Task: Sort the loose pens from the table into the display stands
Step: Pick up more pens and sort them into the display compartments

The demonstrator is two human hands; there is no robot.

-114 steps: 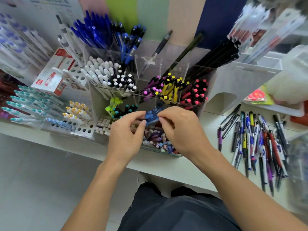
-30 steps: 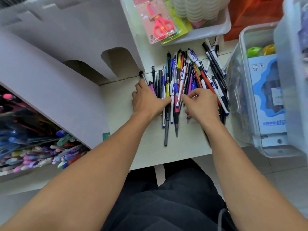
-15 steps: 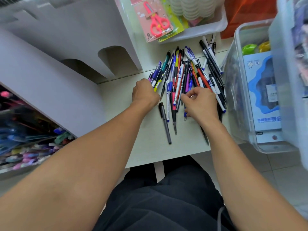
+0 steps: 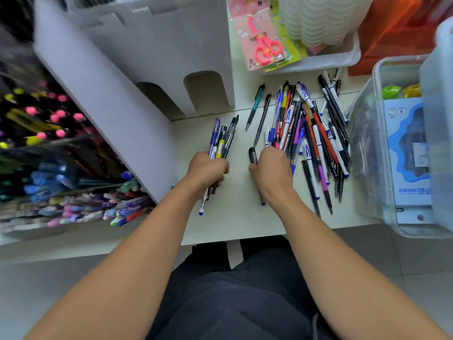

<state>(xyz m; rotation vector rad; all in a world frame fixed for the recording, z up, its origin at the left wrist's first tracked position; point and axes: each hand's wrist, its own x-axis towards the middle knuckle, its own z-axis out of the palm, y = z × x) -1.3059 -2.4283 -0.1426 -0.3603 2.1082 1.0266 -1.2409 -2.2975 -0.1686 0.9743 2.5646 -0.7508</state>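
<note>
On the pale tabletop (image 4: 235, 224), between a white cardboard display stand with arched cut-outs (image 4: 157, 57) and a clear plastic storage bin (image 4: 377, 148), lay the heap of loose pens in black, white, red, blue and purple (image 4: 316, 133). The left hand (image 4: 208, 169) was curled tight round a small bundle of mixed pens, blue, yellow and black (image 4: 221, 139), their ends standing out past the fist on both sides. The right hand (image 4: 270, 168) rested at the near edge of the heap, knuckles up, with a dark grey pen (image 4: 256, 177) under it; whether its fingers pinched that pen or only pressed it could not be made out from above. A teal-and-black pen (image 4: 255, 105) and a slim black one (image 4: 262, 119) lay a little apart from the heap, toward the stand.

To the far left, blurred, the tiered rack of coloured pens with pink and yellow caps (image 4: 49, 133) looked well stocked. As a judgement, the sorting seemed well short of done: only the handful in the left fist had been gathered, and it had not reached any slot, while the greater part of the pile lay unsorted on the table. A packet with pink scissors (image 4: 266, 45) sat beyond the heap, apart from the task.
</note>
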